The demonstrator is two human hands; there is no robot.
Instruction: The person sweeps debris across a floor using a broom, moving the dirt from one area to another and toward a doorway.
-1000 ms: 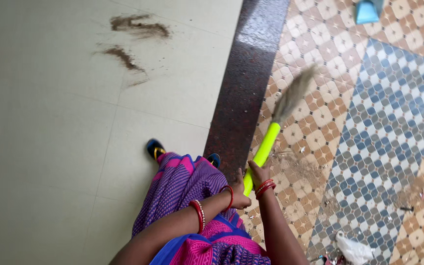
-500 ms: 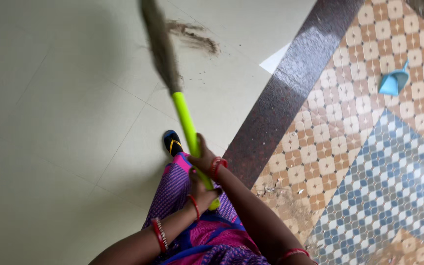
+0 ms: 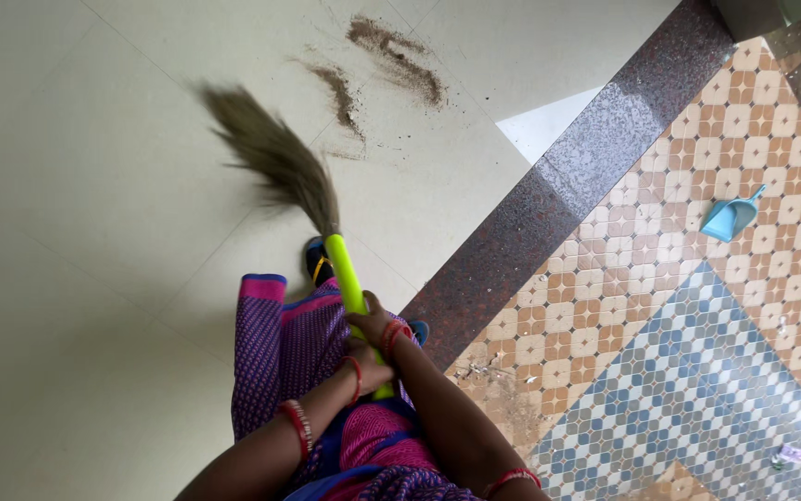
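Both my hands grip the bright green handle of a grass broom (image 3: 345, 274). My right hand (image 3: 370, 322) is the upper one on the handle, and my left hand (image 3: 363, 366) holds the lower end just below it. The brown bristles (image 3: 271, 158) fan out to the upper left over the pale floor tiles. Two streaks of brown dirt (image 3: 391, 60) lie on the pale tiles beyond the bristles. My purple and pink garment (image 3: 280, 343) hangs beneath my hands.
A dark granite strip (image 3: 568, 186) runs diagonally between the pale tiles and a patterned orange and blue tiled floor (image 3: 679, 353). A blue dustpan (image 3: 730, 218) lies on the patterned floor at the right. Dust and litter bits (image 3: 503, 380) sit near the strip.
The broom swung from the patterned floor on the right across to the pale tiles on the left, and the bristles now sweep lower and further left. The view has turned, so the dustpan appears lower.
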